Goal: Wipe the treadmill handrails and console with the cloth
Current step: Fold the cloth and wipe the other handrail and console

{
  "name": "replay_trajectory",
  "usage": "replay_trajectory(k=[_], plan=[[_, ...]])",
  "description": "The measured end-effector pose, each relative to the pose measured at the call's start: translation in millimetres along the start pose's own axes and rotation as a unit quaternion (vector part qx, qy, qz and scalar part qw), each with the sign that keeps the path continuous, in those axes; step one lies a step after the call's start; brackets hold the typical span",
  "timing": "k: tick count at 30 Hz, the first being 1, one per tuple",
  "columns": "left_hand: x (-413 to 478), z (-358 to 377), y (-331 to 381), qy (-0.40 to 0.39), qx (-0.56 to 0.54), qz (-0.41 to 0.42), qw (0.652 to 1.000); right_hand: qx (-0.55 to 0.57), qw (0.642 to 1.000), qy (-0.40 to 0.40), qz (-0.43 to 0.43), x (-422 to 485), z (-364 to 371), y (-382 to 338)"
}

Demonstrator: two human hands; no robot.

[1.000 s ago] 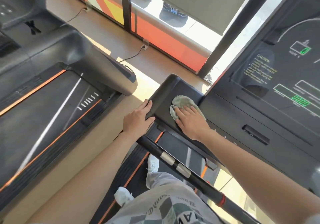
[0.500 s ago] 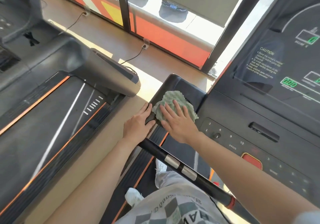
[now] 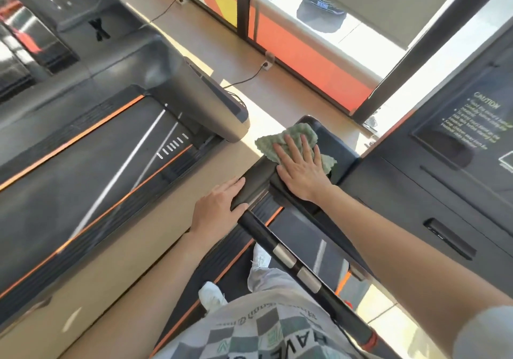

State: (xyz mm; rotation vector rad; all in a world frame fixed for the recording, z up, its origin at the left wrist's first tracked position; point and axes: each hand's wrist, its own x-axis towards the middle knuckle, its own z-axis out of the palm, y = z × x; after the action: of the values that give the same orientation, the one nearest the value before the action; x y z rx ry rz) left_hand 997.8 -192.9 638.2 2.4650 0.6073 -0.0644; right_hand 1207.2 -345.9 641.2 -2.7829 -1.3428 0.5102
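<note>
A pale green cloth [image 3: 286, 139] lies spread on the black left wing of the treadmill console [image 3: 340, 147]. My right hand [image 3: 302, 167] presses flat on the cloth, fingers apart. My left hand [image 3: 219, 210] rests on the outer edge of the same black arm, just above where the round black handrail [image 3: 283, 253] with its two silver sensor plates begins. The dark console panel [image 3: 444, 181] with white caution text fills the right side.
A second treadmill [image 3: 97, 164] with orange trim stands to the left across a strip of tan floor. Power cables run to floor sockets by the window wall behind. My legs and white shoes stand on the belt below the handrail.
My right hand has slid the cloth outward and toward the far end of the console wing, and the cloth has spread flatter. My left hand has stayed on the arm's edge.
</note>
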Motion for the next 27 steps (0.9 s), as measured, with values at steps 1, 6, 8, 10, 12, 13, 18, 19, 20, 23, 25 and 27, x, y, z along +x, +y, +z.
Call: replay_trajectory(k=[1,6,8,10,12,13,18,19,20,23,25,27], plan=[[-7,0,-3,0.009,-0.003,-0.006,1.000,-0.005,1.000,0.008,-0.024,-4,6,-9],[-37,0,-17,0.048,-0.023,-0.026,0.998,-0.050,0.992,0.014,-0.114,-23,19,-44],[-42,-1,-19,0.062,-0.026,-0.035,0.997,-0.037,0.988,0.003,-0.148,-29,26,-63],[-43,-5,-20,0.097,-0.029,-0.043,0.994,0.019,0.985,-0.023,-0.168,-31,26,-77],[-42,-9,-18,0.154,-0.033,-0.042,0.987,0.117,0.978,-0.057,-0.161,-30,17,-78],[-40,-10,-14,0.179,-0.033,-0.031,0.983,0.152,0.975,-0.053,-0.156,-30,11,-74],[-6,-5,18,0.128,-0.045,0.035,0.990,0.088,0.986,0.018,-0.143,-21,-1,-36],[4,-1,23,0.098,-0.049,0.034,0.993,0.065,0.988,0.027,-0.136,-18,-3,-30],[13,3,27,0.072,-0.052,0.028,0.996,0.045,0.990,0.031,-0.128,-14,-5,-24],[38,8,34,0.030,-0.061,0.010,0.998,0.002,0.995,0.017,-0.096,1,-16,-10],[53,8,36,0.029,-0.044,0.005,0.999,-0.016,0.996,0.023,-0.081,8,-24,-4],[65,8,39,0.039,-0.022,0.011,0.999,-0.023,0.994,0.053,-0.091,11,-30,-3]])
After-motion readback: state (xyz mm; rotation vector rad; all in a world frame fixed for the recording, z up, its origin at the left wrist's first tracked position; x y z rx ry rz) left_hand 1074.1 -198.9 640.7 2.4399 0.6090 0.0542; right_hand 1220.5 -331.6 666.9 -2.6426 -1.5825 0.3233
